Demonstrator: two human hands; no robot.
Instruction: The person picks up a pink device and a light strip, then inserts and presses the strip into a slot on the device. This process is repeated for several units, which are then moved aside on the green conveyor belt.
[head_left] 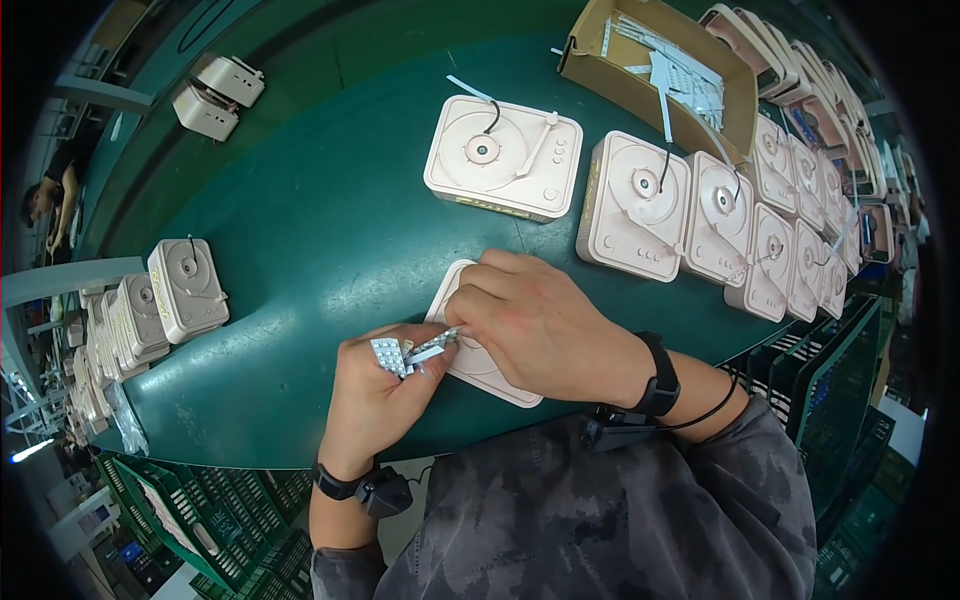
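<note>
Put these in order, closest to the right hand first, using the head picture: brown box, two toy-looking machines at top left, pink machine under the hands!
1. Pink machine under the hands: partly covered by the right hand.
2. Brown box: farther up, toward the right.
3. Two machines at top left: farthest.

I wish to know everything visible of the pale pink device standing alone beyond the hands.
The device is a rounded box, seemingly plastic, shaped like a record player. Its top has a disc with a dark-centred hub, a slim arm, small round buttons and a bigger one. A black wire curves from near the hub toward a pale strip at the far edge. Yellowish marks show along the near side. It rests face up on the green table.
</note>
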